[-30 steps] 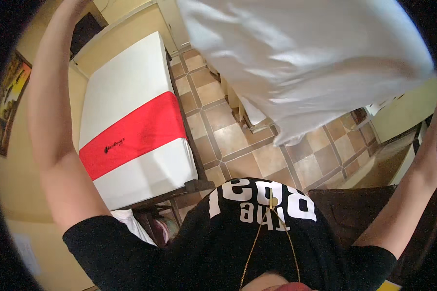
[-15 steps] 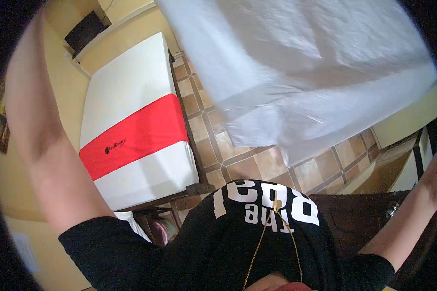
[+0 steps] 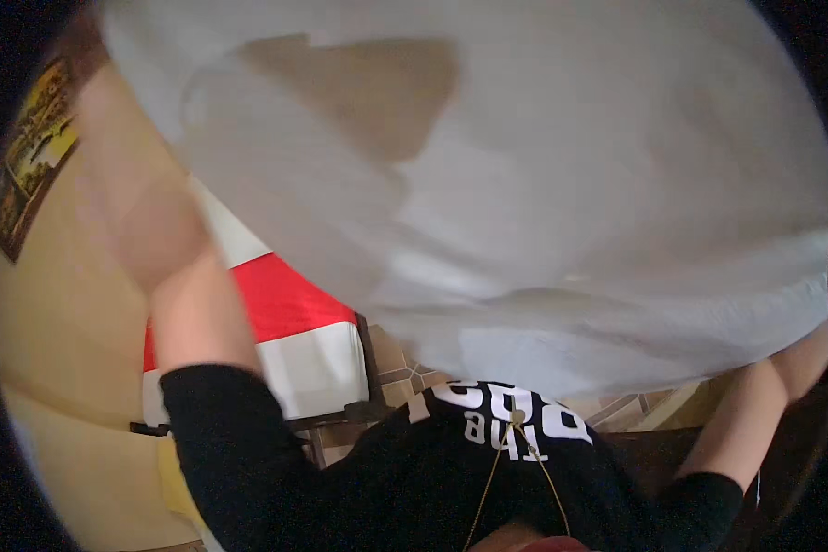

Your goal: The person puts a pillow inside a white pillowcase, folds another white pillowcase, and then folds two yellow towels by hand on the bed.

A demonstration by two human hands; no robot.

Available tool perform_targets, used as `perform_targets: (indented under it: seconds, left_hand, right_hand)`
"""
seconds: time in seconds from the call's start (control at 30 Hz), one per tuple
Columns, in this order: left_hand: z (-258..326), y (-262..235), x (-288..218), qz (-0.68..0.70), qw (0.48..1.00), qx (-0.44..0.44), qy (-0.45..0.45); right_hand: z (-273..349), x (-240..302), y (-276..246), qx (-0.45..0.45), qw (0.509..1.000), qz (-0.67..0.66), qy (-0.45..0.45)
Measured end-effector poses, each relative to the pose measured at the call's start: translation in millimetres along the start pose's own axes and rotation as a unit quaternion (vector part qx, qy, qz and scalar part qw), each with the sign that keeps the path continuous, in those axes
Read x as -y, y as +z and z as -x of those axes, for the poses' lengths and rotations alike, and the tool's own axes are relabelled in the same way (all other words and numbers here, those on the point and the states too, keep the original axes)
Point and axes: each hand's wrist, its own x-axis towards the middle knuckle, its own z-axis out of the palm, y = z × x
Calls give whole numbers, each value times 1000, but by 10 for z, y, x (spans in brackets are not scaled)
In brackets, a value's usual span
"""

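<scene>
Bedsheet (image 3: 570, 230), white, is up in the air in front of the person, big & puffy, w/ its low edge hanging by the chest of the black T-shirt (image 3: 386, 497). It hides the far end of the bed (image 3: 317, 368), but the bed's near right corner shows. I can't see L hand or R hand: L arm (image 3: 198, 304) goes up by the sheet's left side, R arm (image 3: 745, 423) goes out by its right side, & both run off into the dark rim. So can't tell if the hands are open, closed or gripping cloth, tho w/ arms up that wide I'd guess they've got it.

What could go wrong: if one side slips, the sheet could flop on the tile floor (image 3: 391, 354) & get dirty. If it swings too far left, it could snag on the bed's near right corner or pull the red bed runner (image 3: 290, 299) crooked. A sheet that big blocks the view too, so a bump is poss.

Count: 1 sheet, 1 bed, 1 runner lying across the bed, its left part behind L arm, 1 painting (image 3: 41, 147) on the wall (image 3: 74, 304), 1 gold chain (image 3: 484, 492) w/ 1 pendant (image 3: 518, 417), 1 T-shirt, 2 arms. Floor tiles peek out past the bed's right edge, too covered to count.
</scene>
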Motion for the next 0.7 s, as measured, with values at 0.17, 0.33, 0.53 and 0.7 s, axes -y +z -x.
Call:
perform_targets:
  seconds: [0.17, 0.33, 0.53, 0.7]
  left_hand:
    - [2096, 1216, 460, 449, 798, 102, -388]
    - [4356, 1214, -71, 578, 369, 144, -714]
    - [4704, 953, 558, 580, 464, 209, -637]
    - [3586, 544, 976, 658, 610, 195, -396]
  right_hand:
    - [2476, -567, 418, 170, 834, -318, 418]
    - [4594, -30, 82, 123, 510, -476, 706]
    - [4339, -262, 606, 441, 596, -319, 591]
    - [3046, 124, 1606, 346, 717, -319, 514]
